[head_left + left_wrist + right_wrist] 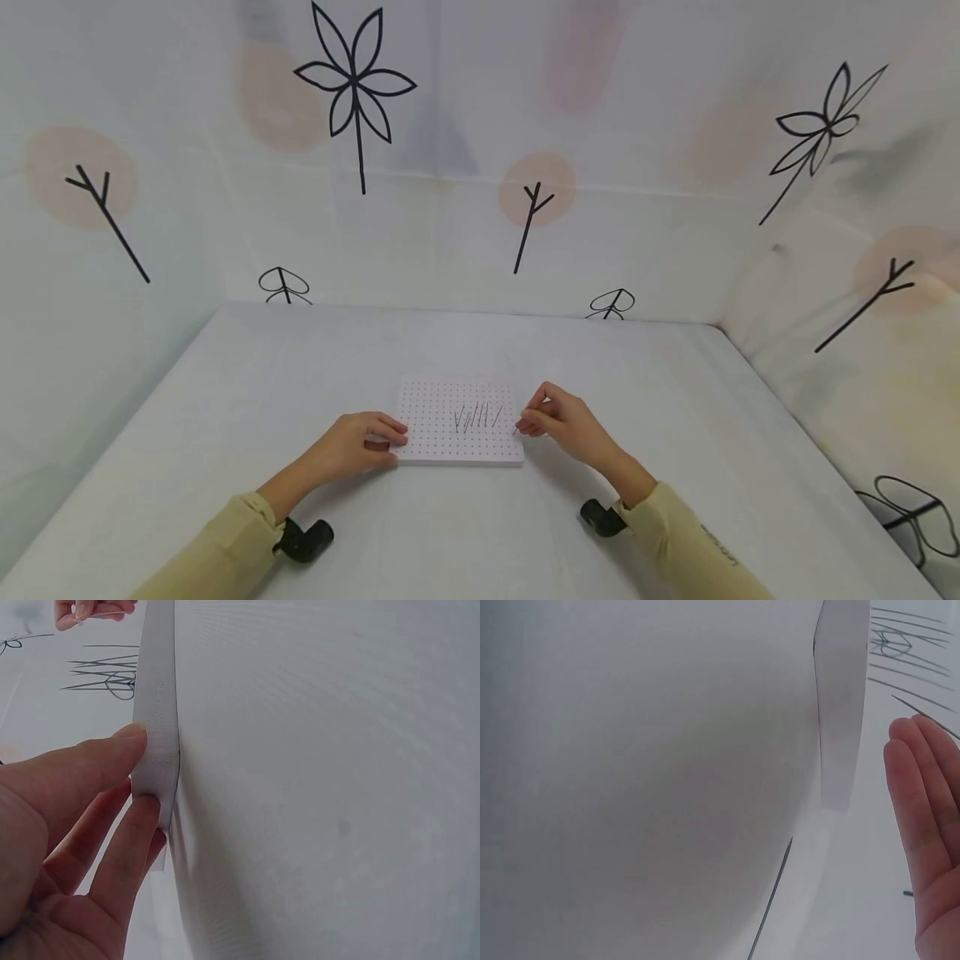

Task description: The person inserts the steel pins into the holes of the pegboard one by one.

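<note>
A flat white board (435, 446) with a grid of small dots lies on the table. Several thin dark needles (477, 415) stand up from its right half, some leaning. At its left edge, my left hand (352, 442) grips the near corner, thumb and fingers on the board's side (156, 761) in the left wrist view. Just off the right edge, my right hand (562, 422) pinches a thin needle (922, 714), its tip pointing toward the board. Another needle (771, 898) shows lower in the right wrist view; what it rests on is unclear.
The board sits on a white-covered table (315, 350). Pale cloth walls (465, 233) with black plant drawings rise behind and on both sides. A dark wrist device (306, 540) hangs at the left sleeve, another (602, 517) at the right.
</note>
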`<state>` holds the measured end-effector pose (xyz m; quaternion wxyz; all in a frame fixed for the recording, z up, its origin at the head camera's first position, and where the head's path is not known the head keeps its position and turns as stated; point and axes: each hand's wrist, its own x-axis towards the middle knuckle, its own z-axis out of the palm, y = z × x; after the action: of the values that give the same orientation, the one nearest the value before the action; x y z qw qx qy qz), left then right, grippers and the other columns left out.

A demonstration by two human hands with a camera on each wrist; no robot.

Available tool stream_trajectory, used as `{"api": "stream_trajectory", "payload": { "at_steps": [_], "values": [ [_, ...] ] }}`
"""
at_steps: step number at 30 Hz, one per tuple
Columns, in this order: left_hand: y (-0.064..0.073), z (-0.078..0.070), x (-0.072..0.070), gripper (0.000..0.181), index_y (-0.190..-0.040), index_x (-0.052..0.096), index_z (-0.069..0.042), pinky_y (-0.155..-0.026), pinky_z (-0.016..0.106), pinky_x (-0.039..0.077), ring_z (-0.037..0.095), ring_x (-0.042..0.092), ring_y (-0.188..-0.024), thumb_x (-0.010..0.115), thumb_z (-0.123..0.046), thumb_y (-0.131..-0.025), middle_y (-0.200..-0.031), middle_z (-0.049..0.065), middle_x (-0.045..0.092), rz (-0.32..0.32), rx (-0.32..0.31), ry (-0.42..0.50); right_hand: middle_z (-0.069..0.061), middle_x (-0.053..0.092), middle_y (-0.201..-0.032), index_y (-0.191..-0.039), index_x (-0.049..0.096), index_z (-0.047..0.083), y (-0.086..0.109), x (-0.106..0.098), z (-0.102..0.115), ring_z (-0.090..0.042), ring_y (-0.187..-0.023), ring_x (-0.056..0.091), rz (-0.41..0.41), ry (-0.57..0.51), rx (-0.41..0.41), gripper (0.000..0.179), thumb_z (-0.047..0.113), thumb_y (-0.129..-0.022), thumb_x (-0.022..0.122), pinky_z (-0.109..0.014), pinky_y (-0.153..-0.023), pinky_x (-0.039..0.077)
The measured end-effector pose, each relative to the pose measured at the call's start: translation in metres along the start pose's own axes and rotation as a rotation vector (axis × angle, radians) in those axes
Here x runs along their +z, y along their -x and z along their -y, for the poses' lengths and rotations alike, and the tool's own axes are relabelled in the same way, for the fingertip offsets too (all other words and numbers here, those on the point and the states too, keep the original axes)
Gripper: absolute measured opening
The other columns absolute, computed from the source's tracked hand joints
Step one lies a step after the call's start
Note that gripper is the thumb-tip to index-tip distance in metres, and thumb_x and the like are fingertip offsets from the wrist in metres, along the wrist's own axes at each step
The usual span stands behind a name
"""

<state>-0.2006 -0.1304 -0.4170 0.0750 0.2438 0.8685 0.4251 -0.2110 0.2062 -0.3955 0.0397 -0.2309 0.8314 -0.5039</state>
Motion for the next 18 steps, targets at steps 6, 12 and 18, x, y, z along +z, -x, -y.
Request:
{"api": "stream_trajectory", "payload": {
  "at_steps": [6,12,18],
  "values": [
    [0.000,0.001,0.000,0.022,-0.096,0.073,-0.004,-0.078,0.024,0.053,0.027,0.060,-0.103,0.076,-0.002,-0.074,-0.109,0.009,0.063,0.001,0.002,-0.007,-0.014,0.068,-0.086,-0.088,0.049,-0.001,-0.003,0.008,0.003,-0.024,-0.079,0.067,0.028,-0.007,-0.021,0.012,0.002,-0.089,0.060,-0.030,-0.069,0.057],
    [0.001,0.000,0.000,0.022,-0.095,0.072,-0.003,-0.078,0.024,0.054,0.027,0.060,-0.102,0.076,-0.001,-0.074,-0.109,0.009,0.063,-0.002,0.003,0.005,-0.011,0.068,-0.087,-0.088,0.052,0.002,-0.007,0.017,0.005,-0.021,-0.079,0.066,0.043,0.001,-0.001,0.011,0.005,-0.088,0.062,-0.028,-0.069,0.056],
    [0.001,0.000,0.000,0.022,-0.095,0.072,-0.002,-0.077,0.024,0.054,0.027,0.060,-0.101,0.076,0.000,-0.073,-0.109,0.010,0.063,-0.003,0.012,0.006,-0.012,0.069,-0.086,-0.088,0.050,0.002,-0.011,0.023,0.006,-0.020,-0.078,0.067,0.038,-0.009,-0.006,0.012,0.005,-0.089,0.062,-0.029,-0.068,0.057]
  ]
}}
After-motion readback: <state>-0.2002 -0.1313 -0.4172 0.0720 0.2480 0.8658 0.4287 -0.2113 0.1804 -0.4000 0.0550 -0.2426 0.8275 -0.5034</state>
